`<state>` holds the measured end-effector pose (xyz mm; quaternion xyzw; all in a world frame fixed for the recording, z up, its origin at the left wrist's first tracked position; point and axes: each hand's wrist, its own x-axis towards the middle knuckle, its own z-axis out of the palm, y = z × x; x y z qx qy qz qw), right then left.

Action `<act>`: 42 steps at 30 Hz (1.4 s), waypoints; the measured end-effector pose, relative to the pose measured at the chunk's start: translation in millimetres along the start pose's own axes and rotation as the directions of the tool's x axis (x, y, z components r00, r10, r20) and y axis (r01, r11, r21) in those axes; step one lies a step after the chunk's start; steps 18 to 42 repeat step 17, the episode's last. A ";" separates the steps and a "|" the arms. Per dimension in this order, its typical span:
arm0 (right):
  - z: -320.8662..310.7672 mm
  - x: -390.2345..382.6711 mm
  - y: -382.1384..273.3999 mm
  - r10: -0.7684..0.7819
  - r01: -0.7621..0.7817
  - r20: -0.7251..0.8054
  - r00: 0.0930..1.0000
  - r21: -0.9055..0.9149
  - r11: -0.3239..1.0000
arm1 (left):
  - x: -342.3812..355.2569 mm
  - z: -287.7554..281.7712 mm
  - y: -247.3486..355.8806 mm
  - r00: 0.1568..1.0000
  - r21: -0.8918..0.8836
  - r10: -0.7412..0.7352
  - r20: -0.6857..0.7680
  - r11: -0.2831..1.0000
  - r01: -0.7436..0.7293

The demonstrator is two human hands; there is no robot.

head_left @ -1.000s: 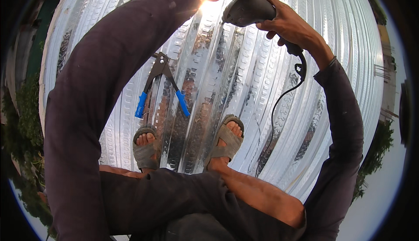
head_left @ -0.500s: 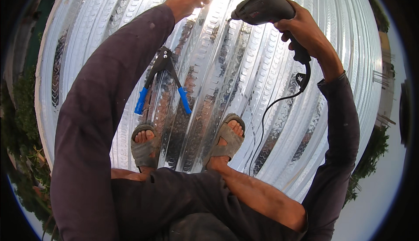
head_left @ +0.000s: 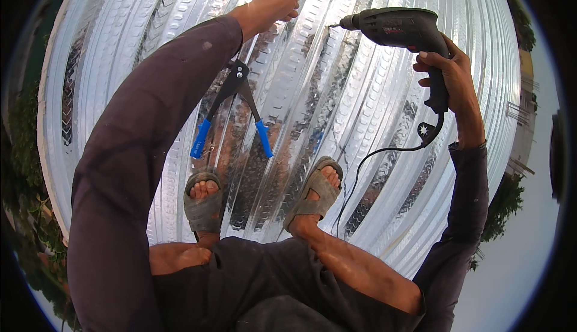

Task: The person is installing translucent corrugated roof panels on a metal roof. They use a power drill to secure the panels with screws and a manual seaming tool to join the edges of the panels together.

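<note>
A black corded power drill (head_left: 401, 26) is gripped by its handle in my right hand (head_left: 454, 79), lying on its side with the bit pointing left over the ribbed metal sheet. My left hand (head_left: 275, 6) is closed in a loose fist above the sheet, left of the drill. Whatever its fingers hold, if anything, is hidden. Below the left wrist a hand riveter (head_left: 239, 82) rests on the sheet, its blue-gripped handles spread apart toward my feet.
Shiny ribbed metal sheeting (head_left: 282, 100) spreads beneath me, with my sandalled feet on it. The drill's black cord (head_left: 375, 153) curves down beside my right foot. Trees (head_left: 27, 145) stand past the sheet's left edge.
The drill has turned and moved right, and more of its side and bit show. My left hand has shifted slightly right and lower in view. The riveter is still on the sheet.
</note>
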<state>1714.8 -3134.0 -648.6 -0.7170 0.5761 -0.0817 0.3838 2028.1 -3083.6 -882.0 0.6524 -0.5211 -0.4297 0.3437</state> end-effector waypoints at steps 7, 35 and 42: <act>-41.8 -36.5 6.4 0.007 0.006 -0.087 0.996 0.151 0.989 | -15.1 28.0 47.1 0.927 -0.578 -0.374 -0.042 0.765 0.283; -91.4 -94.4 82.8 0.226 -0.065 -0.233 0.946 0.547 0.835 | 37.1 76.5 26.8 0.986 -0.249 -0.146 0.076 0.955 0.161; -91.4 -94.4 82.8 0.226 -0.065 -0.233 0.946 0.547 0.835 | 37.1 76.5 26.8 0.986 -0.249 -0.146 0.076 0.955 0.161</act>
